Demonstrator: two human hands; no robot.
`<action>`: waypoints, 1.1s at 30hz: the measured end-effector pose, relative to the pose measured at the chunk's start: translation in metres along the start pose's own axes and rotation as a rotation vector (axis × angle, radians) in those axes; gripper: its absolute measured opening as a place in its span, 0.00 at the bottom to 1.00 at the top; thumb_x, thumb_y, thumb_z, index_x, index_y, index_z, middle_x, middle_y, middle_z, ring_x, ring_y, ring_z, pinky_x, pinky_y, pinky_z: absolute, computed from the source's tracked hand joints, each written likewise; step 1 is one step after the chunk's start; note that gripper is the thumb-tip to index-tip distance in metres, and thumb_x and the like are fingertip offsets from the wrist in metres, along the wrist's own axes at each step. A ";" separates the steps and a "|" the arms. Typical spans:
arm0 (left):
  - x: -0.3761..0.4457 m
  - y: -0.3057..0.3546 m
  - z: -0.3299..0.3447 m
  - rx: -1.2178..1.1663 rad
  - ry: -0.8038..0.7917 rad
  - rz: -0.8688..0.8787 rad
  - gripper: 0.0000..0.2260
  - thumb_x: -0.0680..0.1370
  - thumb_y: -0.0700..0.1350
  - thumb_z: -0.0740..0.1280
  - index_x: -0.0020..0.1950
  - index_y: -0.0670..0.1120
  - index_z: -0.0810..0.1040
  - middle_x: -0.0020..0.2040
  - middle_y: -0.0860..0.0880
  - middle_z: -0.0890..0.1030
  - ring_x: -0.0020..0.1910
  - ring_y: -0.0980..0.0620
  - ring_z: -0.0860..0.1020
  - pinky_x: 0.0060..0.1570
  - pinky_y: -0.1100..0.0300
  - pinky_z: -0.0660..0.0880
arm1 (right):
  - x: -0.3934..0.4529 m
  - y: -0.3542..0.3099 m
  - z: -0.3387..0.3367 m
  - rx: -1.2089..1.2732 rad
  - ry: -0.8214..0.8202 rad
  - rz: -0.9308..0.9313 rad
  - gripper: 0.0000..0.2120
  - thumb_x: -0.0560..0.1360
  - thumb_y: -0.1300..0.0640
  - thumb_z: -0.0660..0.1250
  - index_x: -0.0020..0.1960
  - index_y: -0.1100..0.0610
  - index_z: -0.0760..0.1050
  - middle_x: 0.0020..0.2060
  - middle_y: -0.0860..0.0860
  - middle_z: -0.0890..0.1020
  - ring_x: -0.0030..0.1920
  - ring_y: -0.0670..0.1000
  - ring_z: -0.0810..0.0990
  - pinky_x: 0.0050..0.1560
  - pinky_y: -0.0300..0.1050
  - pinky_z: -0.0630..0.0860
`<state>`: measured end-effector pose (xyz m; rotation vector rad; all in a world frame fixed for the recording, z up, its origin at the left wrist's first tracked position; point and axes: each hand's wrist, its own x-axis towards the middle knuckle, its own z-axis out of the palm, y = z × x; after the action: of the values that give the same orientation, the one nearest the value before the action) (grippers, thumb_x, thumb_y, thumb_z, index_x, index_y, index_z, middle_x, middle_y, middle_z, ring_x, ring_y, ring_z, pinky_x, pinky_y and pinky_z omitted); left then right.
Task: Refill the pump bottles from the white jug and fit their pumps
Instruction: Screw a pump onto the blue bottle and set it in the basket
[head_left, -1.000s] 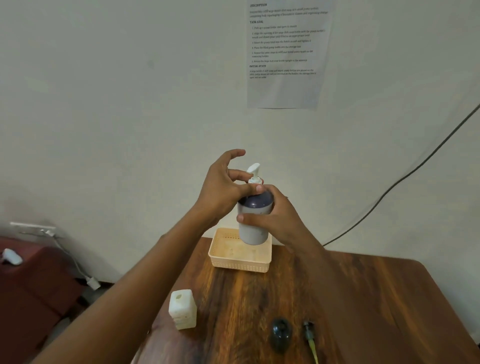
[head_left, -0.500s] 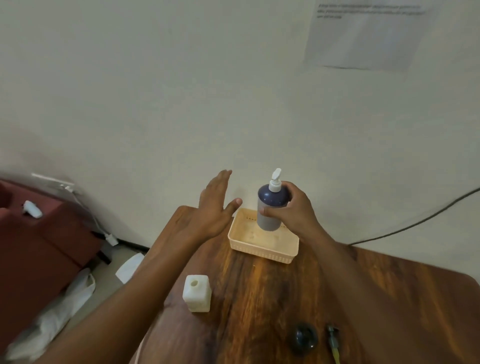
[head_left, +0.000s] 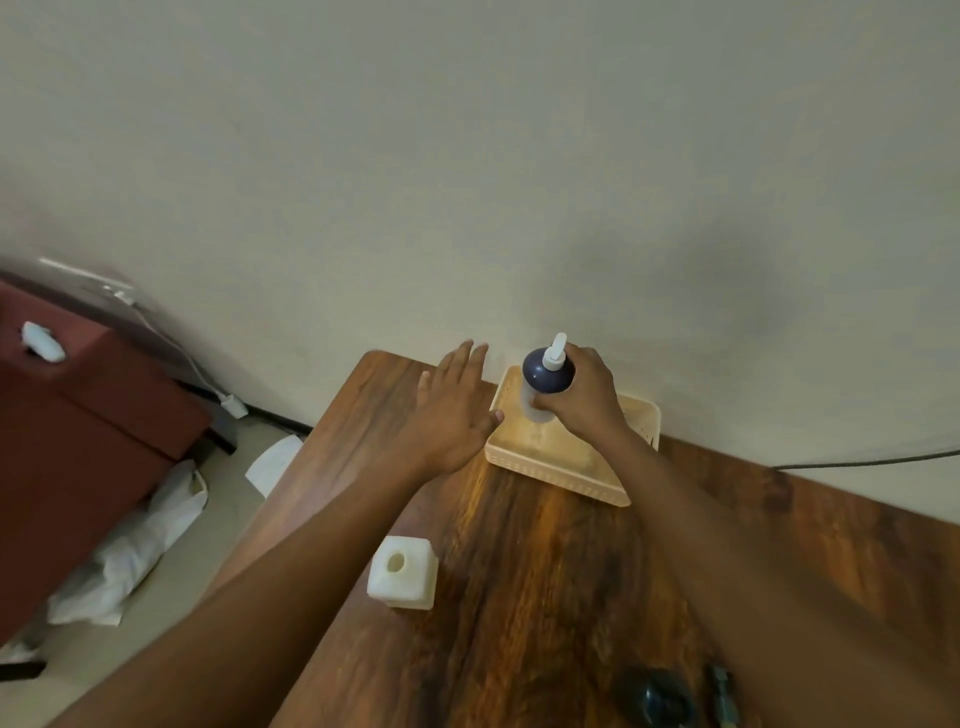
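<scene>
My right hand (head_left: 582, 402) grips a pump bottle (head_left: 545, 382) with a dark top and a white pump head, holding it upright inside the beige basket (head_left: 561, 467) at the far edge of the table. Just left of the basket, my left hand (head_left: 452, 410) hovers over the wood with flat, spread fingers and holds nothing. The white jug (head_left: 402, 571) stands uncapped near the table's left edge, closer to me. A second dark bottle (head_left: 657, 699) and a loose pump (head_left: 724, 693) lie at the near edge, partly hidden by my right arm.
The wooden table (head_left: 545, 571) stands against a pale wall. A black cable (head_left: 872, 460) runs along the wall on the right. Left of the table are a dark red cabinet (head_left: 78, 441), white bags (head_left: 140, 545) and paper on the floor.
My left hand let go of the pump head and moved left, now open. My right hand lowered the bottle into the basket. The view tilted down and left.
</scene>
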<state>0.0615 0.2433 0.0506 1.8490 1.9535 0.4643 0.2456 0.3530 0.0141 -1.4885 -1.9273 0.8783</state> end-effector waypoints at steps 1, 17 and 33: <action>0.002 -0.007 0.007 -0.002 -0.007 -0.006 0.36 0.85 0.57 0.61 0.86 0.50 0.44 0.87 0.49 0.45 0.86 0.47 0.44 0.83 0.39 0.45 | 0.004 0.007 0.008 -0.011 -0.004 0.001 0.36 0.63 0.58 0.84 0.67 0.54 0.74 0.61 0.52 0.77 0.55 0.48 0.74 0.55 0.42 0.70; 0.014 -0.062 0.053 -0.030 0.005 -0.041 0.37 0.84 0.58 0.63 0.86 0.48 0.47 0.87 0.49 0.47 0.86 0.47 0.46 0.82 0.36 0.47 | 0.034 0.059 0.087 -0.062 0.030 0.013 0.37 0.64 0.63 0.82 0.70 0.56 0.74 0.64 0.53 0.75 0.62 0.54 0.76 0.62 0.41 0.71; -0.035 -0.065 0.042 -0.214 0.022 -0.118 0.44 0.76 0.69 0.63 0.86 0.51 0.50 0.86 0.50 0.53 0.85 0.48 0.53 0.80 0.33 0.52 | 0.007 0.047 0.072 -0.084 -0.045 0.071 0.49 0.64 0.47 0.83 0.77 0.54 0.61 0.71 0.52 0.69 0.70 0.54 0.69 0.67 0.49 0.71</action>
<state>0.0282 0.2023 -0.0157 1.5939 1.9314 0.6317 0.2186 0.3565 -0.0673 -1.6077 -1.9768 0.8786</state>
